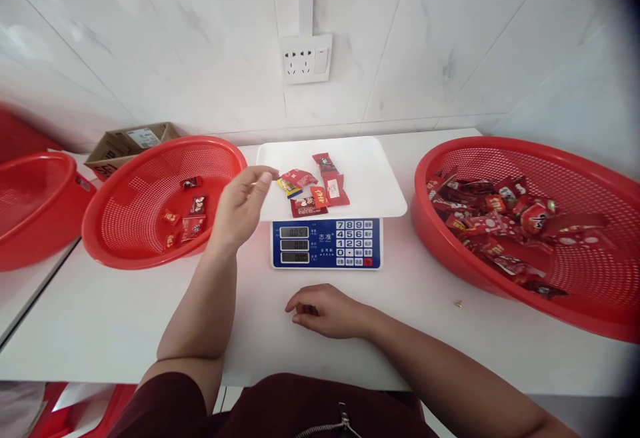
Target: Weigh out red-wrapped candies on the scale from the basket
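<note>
A white scale pan (370,178) holds several wrapped candies, mostly red, with one yellow and blue wrapper (289,188). My left hand (242,205) is over the pan's left edge, its thumb and index finger closed at the end of a candy wrapper there; whether they grip it is hard to tell. Below the pan shows the scale's blue keypad panel (327,245), its top display seeming to read 0.057. My right hand (325,310) rests on the white table in front of the scale, fingers loosely curled and apart, with nothing seen in it.
On the right, a large red basket (450,258) holds many candies. A red basket (115,225) at left holds several. Another red basket (35,218) and a cardboard box (113,148) stand farther left. A tiny gold piece (459,303) lies on the table.
</note>
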Motion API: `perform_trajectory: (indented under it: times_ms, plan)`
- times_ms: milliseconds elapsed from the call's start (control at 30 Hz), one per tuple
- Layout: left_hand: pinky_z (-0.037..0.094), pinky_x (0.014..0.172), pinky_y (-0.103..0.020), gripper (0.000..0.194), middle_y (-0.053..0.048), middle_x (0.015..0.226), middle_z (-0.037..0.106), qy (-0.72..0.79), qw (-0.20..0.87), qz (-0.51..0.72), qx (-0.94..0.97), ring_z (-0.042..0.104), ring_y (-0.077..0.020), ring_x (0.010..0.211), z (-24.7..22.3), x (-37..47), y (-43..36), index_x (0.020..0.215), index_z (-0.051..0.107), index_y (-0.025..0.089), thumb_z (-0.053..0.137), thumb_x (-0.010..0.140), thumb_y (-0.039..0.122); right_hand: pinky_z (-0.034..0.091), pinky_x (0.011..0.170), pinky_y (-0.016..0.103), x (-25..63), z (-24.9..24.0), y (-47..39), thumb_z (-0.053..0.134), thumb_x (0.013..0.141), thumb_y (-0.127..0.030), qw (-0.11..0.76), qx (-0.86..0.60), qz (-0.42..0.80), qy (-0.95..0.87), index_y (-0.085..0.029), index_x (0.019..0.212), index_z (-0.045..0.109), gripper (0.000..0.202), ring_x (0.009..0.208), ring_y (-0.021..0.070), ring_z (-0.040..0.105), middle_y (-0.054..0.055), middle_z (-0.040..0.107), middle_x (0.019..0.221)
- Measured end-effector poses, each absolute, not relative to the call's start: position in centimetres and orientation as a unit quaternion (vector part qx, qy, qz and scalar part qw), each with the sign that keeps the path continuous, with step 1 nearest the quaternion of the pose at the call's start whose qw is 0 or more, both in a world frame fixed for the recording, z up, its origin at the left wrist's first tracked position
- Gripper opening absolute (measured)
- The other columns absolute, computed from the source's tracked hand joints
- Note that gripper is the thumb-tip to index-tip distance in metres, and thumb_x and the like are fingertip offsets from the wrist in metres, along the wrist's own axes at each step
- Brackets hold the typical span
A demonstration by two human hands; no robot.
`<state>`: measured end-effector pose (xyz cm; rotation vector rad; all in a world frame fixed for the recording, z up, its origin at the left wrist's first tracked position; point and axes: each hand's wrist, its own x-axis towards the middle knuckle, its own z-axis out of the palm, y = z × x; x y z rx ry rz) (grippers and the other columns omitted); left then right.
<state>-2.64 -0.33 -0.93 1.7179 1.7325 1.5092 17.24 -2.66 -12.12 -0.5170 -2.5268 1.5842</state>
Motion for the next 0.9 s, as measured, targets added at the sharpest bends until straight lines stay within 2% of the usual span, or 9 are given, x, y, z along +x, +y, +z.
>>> perform_trajectory:
  times_ms: [167, 433, 633, 767, 900]
  plan:
    - [0.045, 0.095, -0.037, 0.018, -0.004, 0.103, 0.067, 0.63, 0.045, 0.39, 0.67, 0.059, -0.0191, 0.103, -2.3, -1.8, 0.9, 0.094, 0.067, 0.022, 0.05, 0.087, 0.025, 0.049, 0.07, 0.024, 17.1, -12.5, -2.9, 0.057, 0.082, -0.024, 0.068, -0.188, 0.548, -0.812, -0.02, 0.103, 0.07, 0.025, 0.074, 0.0149, 0.064, 0.004, 0.071, 0.085]
    - [0.047, 0.093, -0.04, 0.024, -0.007, 0.109, 0.064, 0.655, 0.029, 0.314, 0.687, 0.056, -0.0216, 0.107, -3.7, -0.2, 3.2, 0.099, 0.067, 0.022, 0.045, 0.088, 0.023, 0.049, 0.069, 0.024, 16.9, -12.4, -3.0, 0.057, 0.079, -0.024, 0.063, -0.198, 0.537, -0.818, -0.023, 0.101, 0.071, 0.026, 0.074, 0.0159, 0.065, 0.003, 0.071, 0.087]
    - [0.048, 0.09, -0.039, 0.027, -0.007, 0.103, 0.067, 0.657, 0.03, 0.292, 0.694, 0.058, -0.0222, 0.101, -1.8, -0.1, 5.4, 0.096, 0.066, 0.021, 0.041, 0.089, 0.026, 0.049, 0.068, 0.024, 17.0, -12.3, -2.9, 0.056, 0.078, -0.026, 0.053, -0.203, 0.546, -0.811, -0.022, 0.102, 0.071, 0.028, 0.077, 0.0172, 0.065, 0.004, 0.071, 0.09]
    - [0.038, 0.104, -0.038, 0.04, -0.006, 0.123, 0.062, 0.608, 0.084, 0.25, 0.749, 0.052, -0.0191, 0.118, -0.3, 0.0, 8.4, 0.112, 0.061, 0.02, 0.029, 0.094, 0.033, 0.048, 0.068, 0.025, 17.0, -12.3, -2.9, 0.056, 0.08, -0.022, 0.056, -0.204, 0.543, -0.812, -0.021, 0.101, 0.071, 0.026, 0.075, 0.0165, 0.064, 0.004, 0.071, 0.088]
    - [0.018, 0.115, -0.04, 0.048, -0.005, 0.144, 0.044, 0.585, 0.105, 0.133, 0.793, 0.028, -0.0195, 0.139, -0.3, 0.4, 10.9, 0.131, 0.05, 0.018, 0.023, 0.095, 0.036, 0.048, 0.069, 0.025, 17.2, -12.3, -2.9, 0.055, 0.082, -0.021, 0.063, -0.199, 0.543, -0.814, -0.019, 0.101, 0.07, 0.024, 0.076, 0.0158, 0.062, 0.004, 0.07, 0.087]
